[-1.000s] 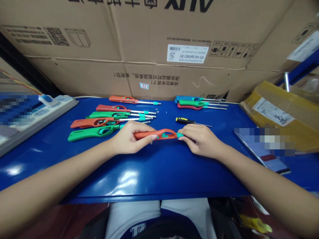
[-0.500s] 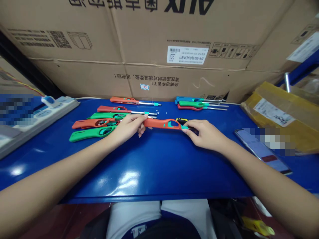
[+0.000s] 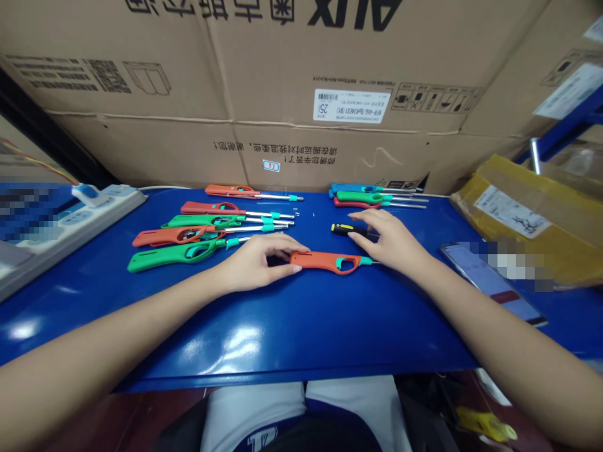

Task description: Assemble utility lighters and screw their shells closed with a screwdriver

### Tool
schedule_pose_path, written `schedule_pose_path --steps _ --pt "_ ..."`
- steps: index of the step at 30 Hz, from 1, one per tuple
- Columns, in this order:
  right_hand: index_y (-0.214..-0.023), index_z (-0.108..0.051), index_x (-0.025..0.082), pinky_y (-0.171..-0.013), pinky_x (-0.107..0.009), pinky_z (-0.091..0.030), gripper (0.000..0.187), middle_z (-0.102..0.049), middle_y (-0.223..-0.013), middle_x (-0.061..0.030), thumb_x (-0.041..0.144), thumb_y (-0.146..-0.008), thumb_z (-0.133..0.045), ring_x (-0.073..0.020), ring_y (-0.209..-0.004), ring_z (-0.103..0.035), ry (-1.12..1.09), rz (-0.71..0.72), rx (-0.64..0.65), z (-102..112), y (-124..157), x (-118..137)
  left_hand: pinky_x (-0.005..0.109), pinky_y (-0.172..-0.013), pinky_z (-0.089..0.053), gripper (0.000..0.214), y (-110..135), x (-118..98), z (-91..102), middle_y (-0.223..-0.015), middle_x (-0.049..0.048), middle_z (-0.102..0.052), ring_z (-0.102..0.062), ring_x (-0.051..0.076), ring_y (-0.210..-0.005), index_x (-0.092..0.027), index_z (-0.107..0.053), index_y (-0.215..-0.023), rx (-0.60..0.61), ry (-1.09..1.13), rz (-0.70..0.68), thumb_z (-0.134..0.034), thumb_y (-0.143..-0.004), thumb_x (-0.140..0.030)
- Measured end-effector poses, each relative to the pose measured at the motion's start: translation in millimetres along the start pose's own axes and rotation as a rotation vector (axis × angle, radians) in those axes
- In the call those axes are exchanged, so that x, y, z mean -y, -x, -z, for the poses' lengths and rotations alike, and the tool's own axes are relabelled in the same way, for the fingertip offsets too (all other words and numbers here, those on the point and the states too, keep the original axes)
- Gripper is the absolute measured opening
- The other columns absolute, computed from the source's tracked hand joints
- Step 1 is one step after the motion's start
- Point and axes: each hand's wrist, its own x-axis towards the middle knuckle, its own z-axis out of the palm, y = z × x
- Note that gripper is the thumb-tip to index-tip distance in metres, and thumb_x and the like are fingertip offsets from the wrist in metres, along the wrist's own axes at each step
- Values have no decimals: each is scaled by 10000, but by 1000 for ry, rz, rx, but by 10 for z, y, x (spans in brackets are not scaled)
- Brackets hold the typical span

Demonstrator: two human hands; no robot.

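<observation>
An orange long-neck lighter with a teal collar lies flat on the blue table. My left hand grips its handle end with thumb and fingers. My right hand rests over its metal tube end, fingers stretched out and spread, reaching onto a black-and-yellow screwdriver just behind the lighter. The tube is mostly hidden under that hand.
Several green and orange lighters lie in a row at the left, three more at the back right. A power strip sits far left, a phone and a yellow-taped package right. Cardboard boxes wall the back.
The orange lighter was held up between both hands, then turned over and set down on the table. My right hand let go of its tip and spread toward the screwdriver.
</observation>
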Motion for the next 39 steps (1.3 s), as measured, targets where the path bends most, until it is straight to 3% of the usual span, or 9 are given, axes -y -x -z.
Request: schedule_pose_path --steps 4,8,13,17,21,25,30,39 --pt "-1261 -687 169 -888 -471 -575 365 -739 -1192 -148 299 -924 -635 -283 -958 -715 -5 -20 95 -98 3 -89 365 -998 -558 374 34 -39 -50 -1213 104 -734 -705 220 -1095 -195 -705 -1254 37 -210 -128 -735 -885 -250" --pt "-1265 -672 142 -904 -486 -574 366 -713 -1172 -178 256 -921 -618 -321 -1047 -694 6 -3 17 -114 -2 -59 381 -989 -560 422 59 -61 -84 -1214 104 -736 -700 237 -1098 -200 -682 -1292 6 -284 -134 -735 -883 -289" --pt "-1136 -659 202 -692 -397 -567 219 -692 -1018 -104 301 -951 -596 -190 -651 -620 -122 24 -184 -30 4 115 399 -955 -560 404 61 -87 -62 -1152 110 -749 -701 258 -1045 -182 -698 -1255 7 -397 -102 -718 -901 -375" --pt "-1092 -554 237 -701 -369 -553 205 -597 -768 11 307 -921 -643 -160 -594 -581 -322 -56 -286 -23 42 224 384 -954 -548 372 71 -132 -59 -1175 113 -728 -684 257 -1069 -172 -687 -1268 72 -442 -122 -681 -944 -356" --pt "-1126 -467 252 -715 -340 -579 312 -634 -989 -42 266 -883 -662 -180 -776 -665 -511 -81 -305 -49 62 293 363 -941 -544 381 91 -165 -96 -1160 113 -724 -676 249 -1056 -160 -690 -1262 96 -438 -135 -675 -954 -384" --pt "-1236 -530 252 -832 -396 -611 312 -637 -1240 -107 245 -931 -595 -225 -976 -702 -498 -52 -209 -53 43 305 360 -920 -539 376 97 -168 -102 -1167 98 -705 -666 243 -1044 -200 -704 -1278 115 -460 -136 -638 -974 -410" --pt "-1154 -682 233 -1060 -472 -526 218 -724 -1212 -99 221 -947 -616 -257 -1175 -674 -346 82 -150 -121 15 256 355 -932 -528 388 103 -173 -92 -1180 97 -689 -656 238 -1053 -201 -685 -1318 134 -476 -152 -626 -966 -352" --pt "-1180 -718 235 -1047 -424 -553 252 -752 -1214 -85 228 -934 -665 -244 -1148 -707 -370 113 -177 -170 16 253 364 -933 -532 374 89 -129 -113 -1192 102 -691 -646 237 -1061 -192 -674 -1322 127 -466 -179 -617 -991 -357"
